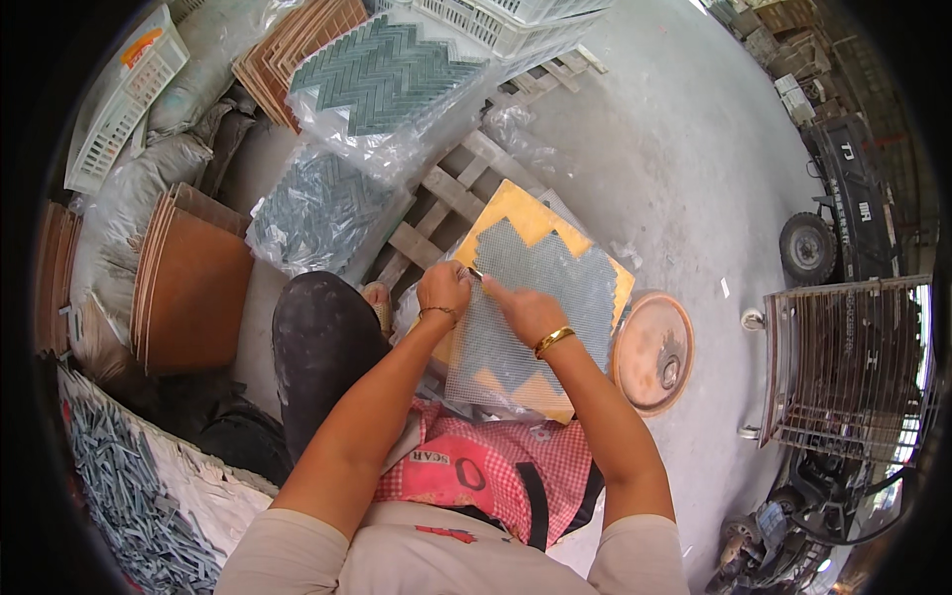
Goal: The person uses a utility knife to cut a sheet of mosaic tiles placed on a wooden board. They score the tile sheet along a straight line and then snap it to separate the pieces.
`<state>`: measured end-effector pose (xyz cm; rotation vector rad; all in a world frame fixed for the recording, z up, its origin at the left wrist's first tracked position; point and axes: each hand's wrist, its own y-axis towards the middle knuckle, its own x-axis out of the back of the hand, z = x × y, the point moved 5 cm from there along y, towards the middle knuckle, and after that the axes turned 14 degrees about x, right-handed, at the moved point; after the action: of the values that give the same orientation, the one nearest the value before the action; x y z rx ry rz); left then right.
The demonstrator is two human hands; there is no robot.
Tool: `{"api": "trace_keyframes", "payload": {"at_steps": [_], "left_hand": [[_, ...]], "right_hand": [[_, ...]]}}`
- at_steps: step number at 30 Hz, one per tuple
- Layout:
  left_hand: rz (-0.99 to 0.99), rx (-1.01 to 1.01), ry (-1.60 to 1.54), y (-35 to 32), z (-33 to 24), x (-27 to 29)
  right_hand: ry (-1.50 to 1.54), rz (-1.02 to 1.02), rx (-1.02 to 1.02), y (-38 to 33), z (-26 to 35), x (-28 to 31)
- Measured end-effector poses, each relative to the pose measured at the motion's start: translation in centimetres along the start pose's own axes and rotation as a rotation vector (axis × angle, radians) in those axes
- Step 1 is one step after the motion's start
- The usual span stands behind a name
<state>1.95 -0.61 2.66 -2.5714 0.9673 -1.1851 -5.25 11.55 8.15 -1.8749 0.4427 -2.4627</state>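
Small metal tool (475,273) between hands too small to identify; mesh sheet (526,307) lower edge hidden behind forearms (yellow board (521,213) mostly covered); motorbike (793,516) cut off by rim.

A grey herringbone mosaic sheet (535,297) under white mesh lies on a yellow board (516,213) at the centre. At 12 o'clock a green herringbone sheet (382,74) sits in clear plastic; at 10 a darker grey-green one (317,213). Terracotta boards (193,288) stand at 9. At 3 lies a pale orange round lid (652,352). Grey tile strips (129,496) fill 7 o'clock. The apron (476,466) at 6 is red-and-white check. Both wrists wear gold bangles (553,340).
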Motion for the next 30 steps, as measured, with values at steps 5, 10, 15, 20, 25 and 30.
{"api": "trace_keyframes", "payload": {"at_steps": [5, 10, 15, 20, 25, 30], "left_hand": [[-0.021, -0.025, -0.047, -0.4, -0.2, 0.2], [-0.034, -0.083, -0.072, -0.1, 0.4, -0.1], [-0.011, -0.167, -0.12, 0.5, 0.9, -0.3], [0.079, -0.093, -0.163, 1.0, 1.6, -0.6], [0.09, -0.087, -0.228, 1.6, 2.4, -1.1], [0.026, -0.204, -0.278, 1.1, 1.9, -0.1]], "right_hand": [[0.057, 0.024, -0.063, -1.1, 0.1, 0.4], [0.284, -0.163, -0.048, -1.5, -0.4, -0.5], [0.901, -0.097, -0.364, -2.4, 0.8, 0.9], [1.008, -0.2, -0.372, -2.5, 1.8, -0.3], [1.071, -0.245, -0.411, -2.3, 2.5, -1.5], [1.027, -0.284, -0.358, -2.3, 2.8, -1.2]]}}
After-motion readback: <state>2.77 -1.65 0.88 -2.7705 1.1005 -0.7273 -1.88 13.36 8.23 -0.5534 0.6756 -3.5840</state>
